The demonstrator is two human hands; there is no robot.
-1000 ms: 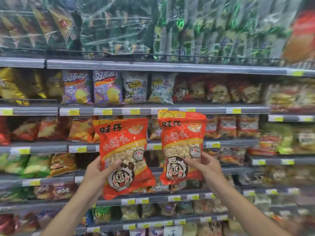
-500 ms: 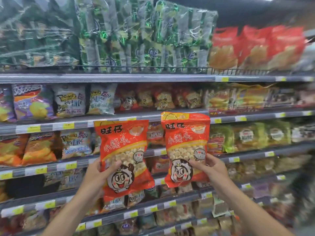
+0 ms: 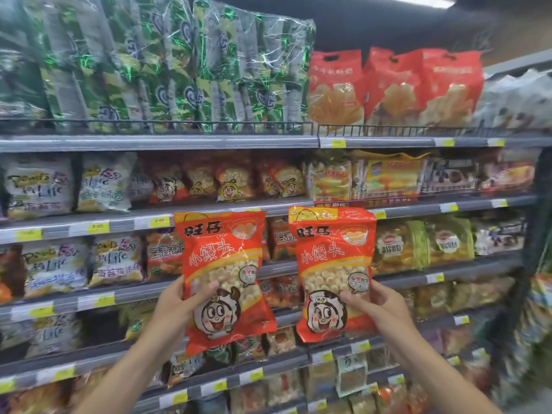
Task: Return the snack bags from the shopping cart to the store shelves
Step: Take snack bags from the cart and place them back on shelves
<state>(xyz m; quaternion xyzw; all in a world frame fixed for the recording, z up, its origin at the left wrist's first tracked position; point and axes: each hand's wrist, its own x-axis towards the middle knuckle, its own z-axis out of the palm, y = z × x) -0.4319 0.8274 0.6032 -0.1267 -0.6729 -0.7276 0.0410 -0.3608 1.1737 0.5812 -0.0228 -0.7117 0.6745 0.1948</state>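
Head camera view: a person stands before store snack shelves with two identical red-and-orange snack bags raised upright side by side, one in each hand. Left hand [image 3: 176,304] grips the left snack bag [image 3: 224,273] at its lower left edge, thumb curled across the clear window of small round biscuits, fingers hidden behind the pack. Right hand [image 3: 378,306] grips the right snack bag [image 3: 333,270] at its lower right edge in the same manner, thumb on the front near the cartoon face. Both bags stand with their long axis vertical, print facing the camera, a narrow gap between them; the left one tilts slightly, top towards the left.

The relation that matters lies above the hands and farther from them. On the shelf [image 3: 209,209] whose lip sits just over the tops of the held bags, a row of matching cartoon-face bags [image 3: 230,182] stands upright. That row is up and slightly to the left of the right hand, and almost straight above the left hand, so the left looks the nearer of the two. Judging by the likeness in print, this appears to be the home slot, though the shelved packs are blurred and look smaller. A lift and a forward push, bags kept upright, seems to be what the return calls for. The shopping cart is out of view.
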